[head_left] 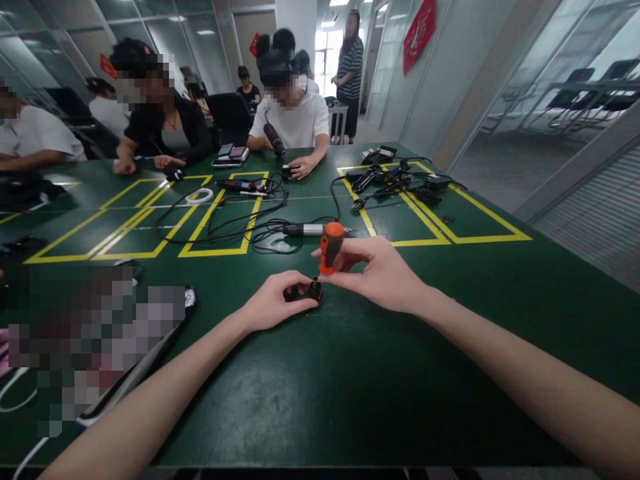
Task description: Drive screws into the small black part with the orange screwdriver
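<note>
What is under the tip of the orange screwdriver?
A small black part on the green table, held by the left hand. The fingers cover its details; the right hand holds the screwdriver.

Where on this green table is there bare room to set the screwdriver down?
Bare green table lies between both forearms, and right of the right hand below the yellow tape box. Crowded: tangled cables ahead, chargers inside that box, and around the left hand.
</note>
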Tool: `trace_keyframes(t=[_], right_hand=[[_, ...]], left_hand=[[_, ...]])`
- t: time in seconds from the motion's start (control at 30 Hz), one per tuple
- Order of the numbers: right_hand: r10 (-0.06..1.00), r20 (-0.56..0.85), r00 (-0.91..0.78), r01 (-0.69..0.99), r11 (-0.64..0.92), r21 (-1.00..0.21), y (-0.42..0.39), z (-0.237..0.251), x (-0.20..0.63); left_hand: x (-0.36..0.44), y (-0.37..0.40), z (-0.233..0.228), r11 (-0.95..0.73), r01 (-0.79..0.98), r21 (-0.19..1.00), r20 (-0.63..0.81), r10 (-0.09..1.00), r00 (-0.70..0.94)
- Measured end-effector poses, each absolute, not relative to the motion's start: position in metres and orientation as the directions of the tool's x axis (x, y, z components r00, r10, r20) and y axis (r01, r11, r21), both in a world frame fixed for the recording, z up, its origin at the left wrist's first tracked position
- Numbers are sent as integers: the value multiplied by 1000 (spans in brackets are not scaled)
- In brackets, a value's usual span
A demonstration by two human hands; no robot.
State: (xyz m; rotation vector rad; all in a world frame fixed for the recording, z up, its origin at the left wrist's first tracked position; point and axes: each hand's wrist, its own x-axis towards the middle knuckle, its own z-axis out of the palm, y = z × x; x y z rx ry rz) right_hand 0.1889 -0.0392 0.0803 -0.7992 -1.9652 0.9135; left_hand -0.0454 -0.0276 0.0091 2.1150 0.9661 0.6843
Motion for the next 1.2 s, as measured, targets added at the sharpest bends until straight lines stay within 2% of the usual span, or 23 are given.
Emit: trace_keyframes(t=[0.47, 0.87, 1.07, 1.2], right_hand=[[783, 418, -462, 265, 571, -777, -43, 79, 184], [834, 381, -398, 180, 478, -860, -44, 81, 184], [859, 284, -426, 160, 380, -911, -47, 82, 183], [858, 273, -436, 133, 361, -923, -47, 80, 182]], left_hand=[[-45, -28, 10, -460, 450, 765, 151, 809, 568], [-44, -29, 12, -457, 459, 762, 147, 812, 565], [-44, -29, 11, -465, 480, 744, 144, 813, 564], [-45, -28, 10, -462, 479, 746, 144, 815, 561]])
